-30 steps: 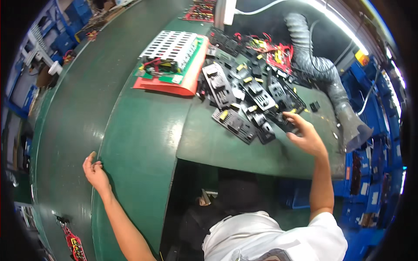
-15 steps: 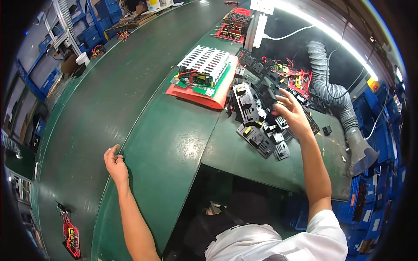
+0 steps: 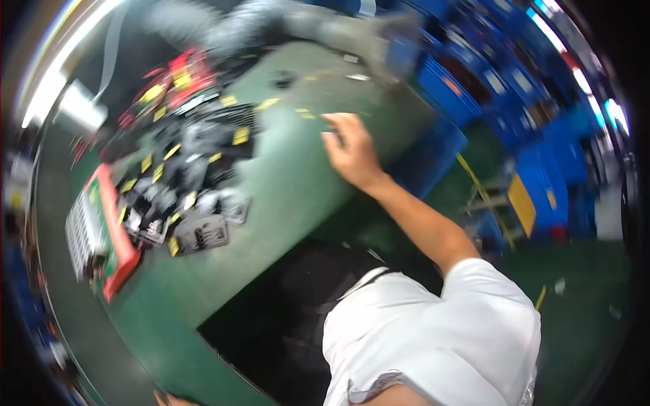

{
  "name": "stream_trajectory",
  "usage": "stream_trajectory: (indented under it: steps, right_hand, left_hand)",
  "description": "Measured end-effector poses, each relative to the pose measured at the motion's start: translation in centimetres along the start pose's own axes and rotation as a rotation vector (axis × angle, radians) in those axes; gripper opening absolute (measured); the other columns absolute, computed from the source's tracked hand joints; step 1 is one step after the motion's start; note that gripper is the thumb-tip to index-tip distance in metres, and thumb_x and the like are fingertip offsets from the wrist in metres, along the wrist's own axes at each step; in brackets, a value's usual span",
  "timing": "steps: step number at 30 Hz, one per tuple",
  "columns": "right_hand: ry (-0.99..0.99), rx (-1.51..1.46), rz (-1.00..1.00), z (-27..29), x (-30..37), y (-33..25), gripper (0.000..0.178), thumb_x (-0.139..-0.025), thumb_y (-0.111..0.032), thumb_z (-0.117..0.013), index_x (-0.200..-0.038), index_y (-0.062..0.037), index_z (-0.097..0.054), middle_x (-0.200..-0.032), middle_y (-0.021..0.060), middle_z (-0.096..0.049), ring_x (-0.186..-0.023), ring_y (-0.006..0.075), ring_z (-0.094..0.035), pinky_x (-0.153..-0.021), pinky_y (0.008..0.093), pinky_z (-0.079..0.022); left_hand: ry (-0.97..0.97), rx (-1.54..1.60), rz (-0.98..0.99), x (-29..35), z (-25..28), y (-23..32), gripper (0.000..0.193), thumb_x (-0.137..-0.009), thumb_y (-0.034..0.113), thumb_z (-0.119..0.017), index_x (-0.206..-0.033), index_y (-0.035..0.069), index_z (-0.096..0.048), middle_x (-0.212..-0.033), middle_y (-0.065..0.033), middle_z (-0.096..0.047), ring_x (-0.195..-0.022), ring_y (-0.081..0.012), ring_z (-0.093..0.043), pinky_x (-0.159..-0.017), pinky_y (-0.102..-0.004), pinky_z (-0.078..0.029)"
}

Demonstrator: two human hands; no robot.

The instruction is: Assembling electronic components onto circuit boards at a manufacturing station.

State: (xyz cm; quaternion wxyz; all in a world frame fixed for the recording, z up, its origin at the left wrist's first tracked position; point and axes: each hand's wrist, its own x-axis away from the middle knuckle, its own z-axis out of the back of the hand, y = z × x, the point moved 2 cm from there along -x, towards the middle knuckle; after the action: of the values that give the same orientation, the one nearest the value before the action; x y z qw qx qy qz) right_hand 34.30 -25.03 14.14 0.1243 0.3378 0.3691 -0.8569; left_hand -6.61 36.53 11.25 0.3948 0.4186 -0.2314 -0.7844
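My right hand (image 3: pixel 353 152) hangs over the right part of the green worktop (image 3: pixel 284 183). Its thumb and fingers are apart, and nothing shows between them. To its left lies a heap of black and grey plastic casings (image 3: pixel 196 155) with yellow labels, somewhat blurred. Grey slotted plates (image 3: pixel 203 233) lie at the heap's near edge. Only a bit of my left hand (image 3: pixel 172 400) shows at the bottom left edge; its fingers are mostly cut off. A white perforated metal unit on a green board (image 3: pixel 84 233) stands on a red sheet (image 3: pixel 122 260) at the left.
Red circuit boards (image 3: pixel 189 74) lie behind the heap. A flexible grey duct (image 3: pixel 257 27) runs along the far side to a nozzle near the table's far right corner. Blue bins (image 3: pixel 542 183) stand at the right, beside a yellow-edged stand on the floor.
The view has swung to the right, blurring the scene. My right hand has left the heap for the worktop's right side. My left hand has slipped almost out of view.
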Motion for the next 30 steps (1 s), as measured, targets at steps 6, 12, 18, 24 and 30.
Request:
stream_trajectory:
  steps: [6,12,18,24,30]
  right_hand:
    - [0.013,-0.049,0.008,-0.5,0.9,-1.1,0.040,-0.084,-0.010,-0.066,-0.121,0.0002,-0.054,-0.113,0.0198,-0.055,-0.107,0.0374,-0.056,-0.094,0.0443,-0.048]
    - [-0.021,-0.050,-0.063,-1.4,2.6,0.0,0.041,-0.084,-0.011,-0.063,-0.121,0.0032,-0.053,-0.117,0.0232,-0.053,-0.106,0.0378,-0.057,-0.092,0.0445,-0.048]
    - [-0.158,-0.099,-0.090,-1.8,2.1,-1.0,0.046,-0.079,-0.010,-0.058,-0.120,0.0087,-0.054,-0.116,0.0253,-0.053,-0.107,0.0367,-0.056,-0.093,0.0443,-0.046]
    - [-0.105,-0.094,-0.091,-2.0,1.9,-1.9,0.040,-0.080,-0.013,-0.057,-0.114,0.0095,-0.054,-0.116,0.0242,-0.052,-0.105,0.0326,-0.053,-0.090,0.0427,-0.044]
    - [-0.221,-0.159,-0.088,-3.5,3.0,-2.4,0.036,-0.081,-0.014,-0.056,-0.110,0.0080,-0.057,-0.111,0.0216,-0.053,-0.108,0.0319,-0.050,-0.092,0.0435,-0.042]
  left_hand:
    - [0.093,-0.242,-0.329,0.7,0.6,0.3,0.029,-0.088,0.019,-0.066,-0.106,-0.003,-0.070,-0.098,-0.0160,-0.070,-0.086,-0.0272,-0.063,-0.077,-0.0417,-0.049]
    - [-0.004,-0.327,-0.469,-2.5,0.6,-3.3,0.032,-0.091,0.018,-0.060,-0.116,-0.002,-0.065,-0.108,-0.0206,-0.066,-0.097,-0.0329,-0.061,-0.089,-0.0447,-0.049]
    - [0.054,-0.577,-0.516,-5.0,1.0,-3.9,0.026,-0.072,0.016,-0.061,-0.087,-0.003,-0.073,-0.078,-0.0222,-0.070,-0.064,-0.0344,-0.063,-0.063,-0.0468,-0.050]
    - [0.036,-0.786,-0.315,-2.0,2.3,-1.2,0.028,-0.085,0.025,-0.062,-0.086,-0.001,-0.073,-0.080,-0.0193,-0.070,-0.064,-0.0332,-0.063,-0.062,-0.0463,-0.051]
    - [-0.159,-1.049,-0.062,6.8,0.5,11.5,0.032,-0.088,0.035,-0.064,-0.094,0.005,-0.073,-0.090,-0.0163,-0.071,-0.074,-0.0341,-0.067,-0.066,-0.0447,-0.054]
